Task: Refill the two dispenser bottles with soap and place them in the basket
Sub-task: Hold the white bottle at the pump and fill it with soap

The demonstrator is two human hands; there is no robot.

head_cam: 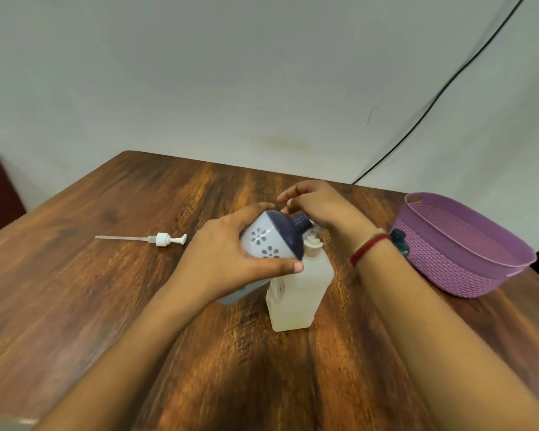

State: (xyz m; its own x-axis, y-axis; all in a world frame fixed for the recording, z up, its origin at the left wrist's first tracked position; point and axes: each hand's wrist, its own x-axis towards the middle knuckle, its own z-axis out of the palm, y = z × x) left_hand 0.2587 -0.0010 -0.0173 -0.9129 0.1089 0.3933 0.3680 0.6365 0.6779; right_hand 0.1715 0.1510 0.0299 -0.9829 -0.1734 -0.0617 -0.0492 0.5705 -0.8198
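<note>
The bottle [268, 241] in the left hand [231, 259] has a white body with a pattern of grey flowers and a dark navy top. Under the right hand [321, 206], the square bottle [296, 293] is clear and looks pale cream. On that hand's wrist sit a red band [369, 248] and a beige one. Just behind the wrist is a dark teal thing [400, 241]. Right of the right hand, the basket [448, 269] is mauve with a woven pattern outside. Left of the left hand, the pump [164, 239] is white with a clear tube. The table [106, 290] below both hands is brown wood grain with dark and orange streaks.
</note>
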